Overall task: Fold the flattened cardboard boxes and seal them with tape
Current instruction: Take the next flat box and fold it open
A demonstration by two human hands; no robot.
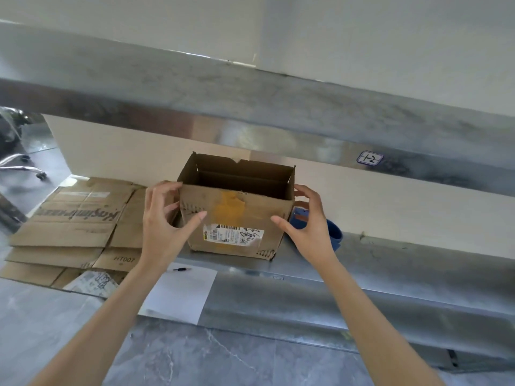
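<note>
An opened-up cardboard box (237, 218) stands on the metal shelf (390, 263), its top flaps up and its inside dark. It has a yellow tape patch and a shipping label on the front. My left hand (164, 224) grips its left corner, fingers over the top edge and thumb on the front face. My right hand (309, 227) curls round the right corner, fingertips at the top edge and thumb at the front. A blue tape dispenser (333, 232) lies just behind my right hand, mostly hidden. Several flattened boxes (75, 227) are stacked to the left.
A white sheet of paper (181, 293) with a black pen (181, 269) on it hangs over the shelf's front edge. A second metal shelf (306, 112) with a "1-2" label (369, 158) runs close overhead. A chair base (25, 162) stands far left on the grey floor.
</note>
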